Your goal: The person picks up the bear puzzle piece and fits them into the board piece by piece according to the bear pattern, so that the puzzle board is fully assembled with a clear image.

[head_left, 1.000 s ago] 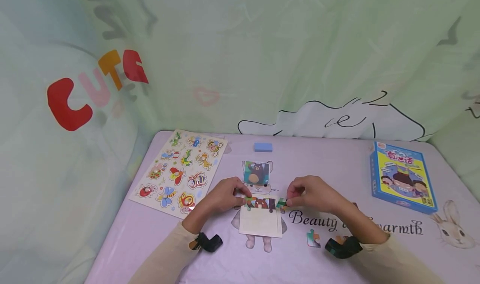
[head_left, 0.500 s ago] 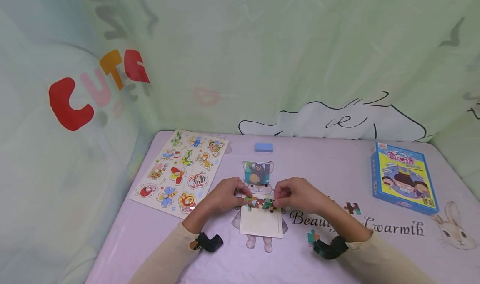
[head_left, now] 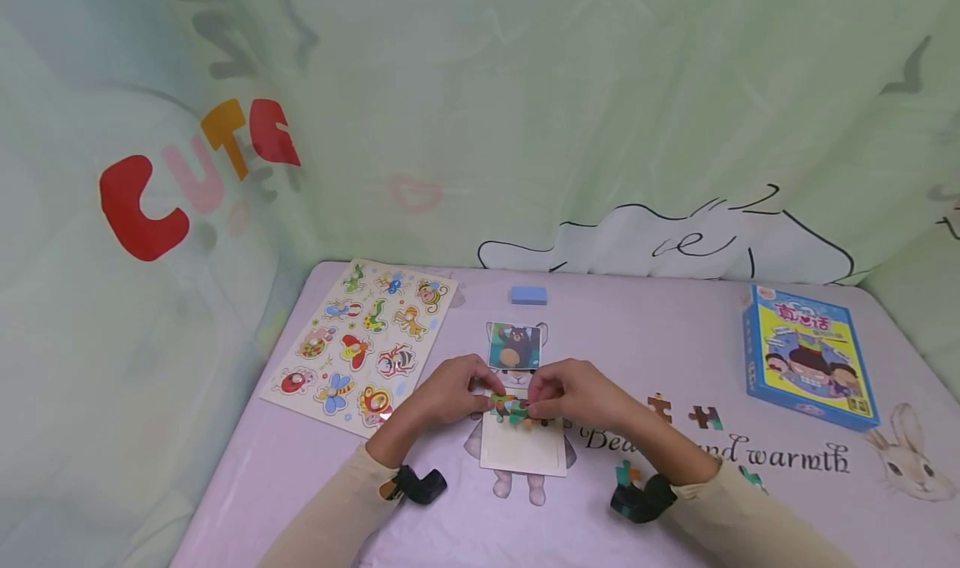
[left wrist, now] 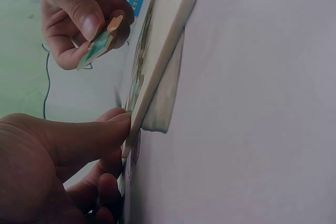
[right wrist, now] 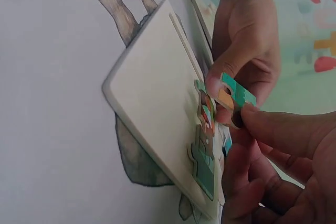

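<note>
My left hand [head_left: 450, 391] grips the left edge of a pale wooden puzzle board [head_left: 522, 453], with the thumb on top in the left wrist view. Between the thumb and fingers of my right hand [head_left: 583, 396], a green and orange jigsaw piece [right wrist: 239, 93] is pinched. In the left wrist view that piece [left wrist: 100, 45] hangs tilted above the board, apart from it. A row of fitted pieces [right wrist: 206, 166] lies along the board's far side, partly hidden by my hands in the head view. Just beyond the board lies a square bear picture [head_left: 513, 346].
Loose jigsaw pieces lie to the right, among them a brown one [head_left: 659, 407] and a brown-green one [head_left: 704, 417]. A peg puzzle of insects [head_left: 367, 343] lies at the left. A blue block [head_left: 528, 296] sits at the back, and a blue-yellow box [head_left: 810, 356] stands at the right.
My right hand has moved left with the jigsaw piece, from beside the board's right edge to above the fitted row. The left hand has stayed at the board's left edge.
</note>
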Tool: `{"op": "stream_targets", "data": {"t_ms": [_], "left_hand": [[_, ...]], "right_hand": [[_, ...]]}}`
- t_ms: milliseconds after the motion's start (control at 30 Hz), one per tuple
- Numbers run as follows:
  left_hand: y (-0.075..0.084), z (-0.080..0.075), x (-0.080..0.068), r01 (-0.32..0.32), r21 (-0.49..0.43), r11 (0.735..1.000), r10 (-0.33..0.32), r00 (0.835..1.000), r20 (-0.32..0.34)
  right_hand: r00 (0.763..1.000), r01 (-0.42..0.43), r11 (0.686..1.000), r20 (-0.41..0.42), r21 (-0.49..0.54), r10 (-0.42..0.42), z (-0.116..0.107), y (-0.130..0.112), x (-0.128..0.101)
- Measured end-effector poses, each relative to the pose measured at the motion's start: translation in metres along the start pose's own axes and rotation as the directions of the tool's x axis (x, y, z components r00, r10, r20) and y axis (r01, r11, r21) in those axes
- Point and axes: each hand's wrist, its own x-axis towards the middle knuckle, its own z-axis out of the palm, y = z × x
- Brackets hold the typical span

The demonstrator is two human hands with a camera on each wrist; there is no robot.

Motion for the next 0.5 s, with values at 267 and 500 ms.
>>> {"op": "stream_targets", "data": {"t_ms": [267, 500], "left_hand": [[-0.001, 0.000, 0.000, -0.041, -0.004, 0.999, 0.041, 0.999, -0.009], [-0.001, -0.001, 0.000, -0.043, -0.001, 0.999, 0.043, 0.999, -0.009]], "right_hand": [[1.000, -0.011, 1.000, -0.007, 0.019, 0.011, 0.009, -0.004, 0.004], [1.000, -0.003, 0.999, 0.009, 0.054, 0.002, 0.016, -0.005, 0.008]]}}
